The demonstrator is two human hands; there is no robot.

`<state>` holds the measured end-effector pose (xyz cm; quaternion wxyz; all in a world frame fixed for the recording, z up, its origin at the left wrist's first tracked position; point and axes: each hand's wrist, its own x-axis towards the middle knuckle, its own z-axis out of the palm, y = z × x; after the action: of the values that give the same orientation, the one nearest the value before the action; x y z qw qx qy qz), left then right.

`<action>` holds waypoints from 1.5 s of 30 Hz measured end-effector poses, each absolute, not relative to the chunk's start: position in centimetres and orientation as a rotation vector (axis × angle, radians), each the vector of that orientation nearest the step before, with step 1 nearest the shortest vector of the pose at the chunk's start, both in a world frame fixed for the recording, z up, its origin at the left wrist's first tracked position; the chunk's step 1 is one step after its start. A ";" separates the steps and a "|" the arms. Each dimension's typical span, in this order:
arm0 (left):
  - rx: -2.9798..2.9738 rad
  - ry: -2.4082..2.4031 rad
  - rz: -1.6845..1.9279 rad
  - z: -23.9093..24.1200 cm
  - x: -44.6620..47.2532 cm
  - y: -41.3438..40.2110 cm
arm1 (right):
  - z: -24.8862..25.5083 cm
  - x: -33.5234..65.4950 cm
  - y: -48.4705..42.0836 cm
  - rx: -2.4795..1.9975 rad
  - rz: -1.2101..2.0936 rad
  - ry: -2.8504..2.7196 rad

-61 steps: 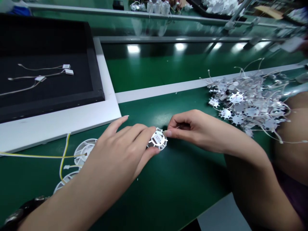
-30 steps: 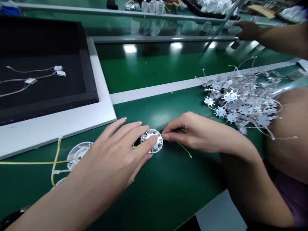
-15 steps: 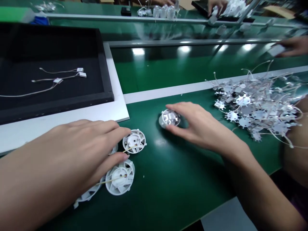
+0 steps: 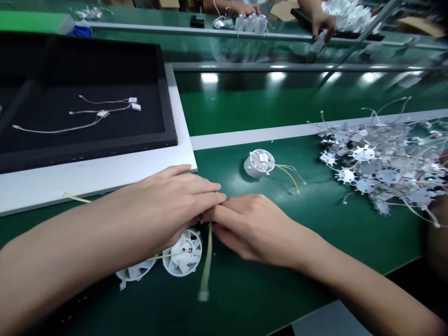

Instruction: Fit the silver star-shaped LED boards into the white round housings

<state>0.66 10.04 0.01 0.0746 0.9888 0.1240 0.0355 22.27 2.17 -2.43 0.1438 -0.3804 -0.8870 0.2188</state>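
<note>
My left hand (image 4: 175, 200) and my right hand (image 4: 254, 228) meet at the fingertips, closed around a small white fan (image 4: 200, 220) that they hide almost wholly. From between the fingers a yellowish cable (image 4: 207, 261) hangs down, blurred, with a white connector at its end. Just below my left hand another white fan (image 4: 182, 254) lies with its spoked side up. Beside it a further fan (image 4: 138, 271) is partly covered by my left wrist. Beyond my right hand a fan with a label (image 4: 259, 163) rests on the green table, its loose wires pointing right.
A pile of silvery star-shaped plates with wires (image 4: 371, 172) lies at the right. At the left a black tray (image 4: 140, 140) on a white board (image 4: 105, 175) bears a few wired pieces. Across the line, co-workers' hands (image 4: 324, 23) handle parts. A person's arm edges in at far right.
My right hand has let go of the labelled fan, leaving it on the table, and moved left to my left hand. My left hand has shifted right, over the upper fan.
</note>
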 end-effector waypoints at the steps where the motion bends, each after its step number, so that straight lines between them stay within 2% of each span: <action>1: 2.986 0.396 0.104 0.0 0.8 10.0 | -2.2 22.7 2.3 -1.096 0.701 -2.515; 9: 3.146 0.646 0.066 0.5 2.0 9.1 | 0.6 26.9 3.3 -1.295 1.335 -2.184; 15: 3.141 0.632 0.122 0.1 2.3 9.0 | -0.2 27.1 3.9 -1.571 1.256 -1.978; 19: 3.070 0.654 0.062 0.1 2.6 9.0 | -0.6 26.9 3.9 -1.524 1.426 -1.765; 24: 3.002 0.733 -0.117 0.4 2.8 8.9 | -0.4 27.3 3.9 -1.568 1.199 -1.896; 27: 2.996 0.771 -0.142 0.5 2.9 8.8 | -0.6 27.2 4.0 -1.393 1.039 -2.092; 31: 2.945 0.813 -0.170 0.8 3.3 8.4 | -1.1 26.2 3.8 -1.025 0.342 -2.448; 33: 2.937 0.805 -0.157 0.9 3.6 8.1 | -1.4 25.6 3.8 -0.960 0.132 -2.512; 41: 3.060 0.662 0.121 0.7 3.7 7.8 | -2.4 25.2 3.9 -0.958 0.314 -2.300; 45: 3.177 0.616 0.255 0.9 3.6 7.5 | -1.7 24.7 3.8 -1.277 0.661 -1.977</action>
<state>3.58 7.54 0.90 -0.0522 0.9773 0.1895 0.0786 24.68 3.77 -1.75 0.3413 -0.4911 -0.7601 0.2542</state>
